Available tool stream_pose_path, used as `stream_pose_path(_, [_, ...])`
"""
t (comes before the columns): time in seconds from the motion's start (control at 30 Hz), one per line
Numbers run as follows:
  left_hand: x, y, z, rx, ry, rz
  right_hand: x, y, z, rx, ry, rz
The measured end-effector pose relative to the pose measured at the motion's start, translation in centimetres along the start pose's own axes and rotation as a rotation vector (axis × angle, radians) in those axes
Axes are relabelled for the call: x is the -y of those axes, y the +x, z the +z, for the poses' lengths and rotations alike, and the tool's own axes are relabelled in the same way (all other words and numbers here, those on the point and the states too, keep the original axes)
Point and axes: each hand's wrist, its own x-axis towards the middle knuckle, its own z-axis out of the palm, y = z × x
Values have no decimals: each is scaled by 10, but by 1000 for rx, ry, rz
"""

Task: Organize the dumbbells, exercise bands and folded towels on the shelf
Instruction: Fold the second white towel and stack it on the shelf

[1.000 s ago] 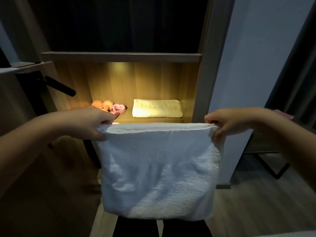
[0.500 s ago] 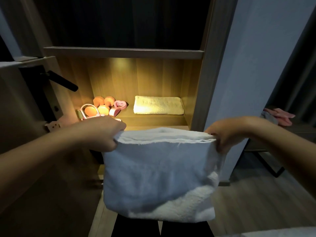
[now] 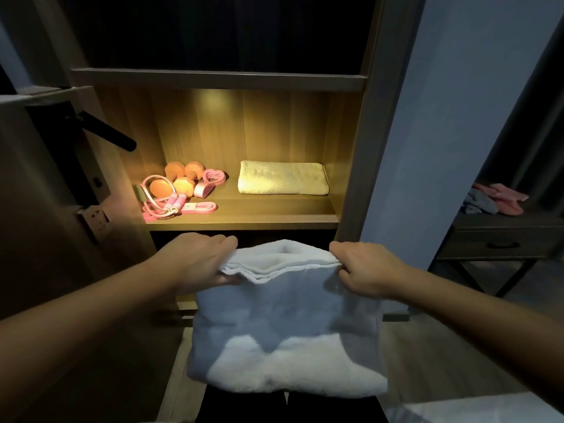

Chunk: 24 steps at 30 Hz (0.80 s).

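Observation:
A white towel (image 3: pixel 283 325) hangs folded in front of me, below the lit shelf (image 3: pixel 244 216). My left hand (image 3: pixel 198 264) grips its top left corner and my right hand (image 3: pixel 363 268) pinches its top right corner; the layered top edges are bunched between them. On the shelf, orange dumbbells (image 3: pixel 180 178) lie at the left with pink exercise bands (image 3: pixel 213 181) and a pink skipping rope (image 3: pixel 166 206). A folded cream towel (image 3: pixel 282 178) lies at the shelf's right.
A door with a black handle (image 3: pixel 106 135) stands open at the left. To the right of the shelf unit is a wall, then a dark side table (image 3: pixel 500 236) with pink and grey cloths (image 3: pixel 494 199). Wooden floor lies below.
My hands have come closer together and lower, so the towel's top edge has slackened and bunched into layers. The view has tilted down, and more of the shelf now shows.

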Motion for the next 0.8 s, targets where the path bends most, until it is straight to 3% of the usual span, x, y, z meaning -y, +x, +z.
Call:
stream_pose_path(0.2, [26,4,-22,66,-167,-2,-13,8,-19,-215,-126,-224])
stream_pose_path(0.33, [64,12,-61,-43,-239,12,-16,25,-80,-179,-233,-235])
stream_pose_path(0.47, [85,23,-108,-176,-325,-48,-18,44,-147,-93,87,-259])
stream_pose_path(0.57, [89,26,-141,-212,-293,-148,-13,50,-174,-132,74,-251])
stream_pose_path(0.7, [92,14,-166,-329,-342,-131,-22,43,-202,-259,158,-183])
stream_pose_path(0.8, [92,5,-175,-309,-363,-111,-29,32,-218,-106,231,-86])
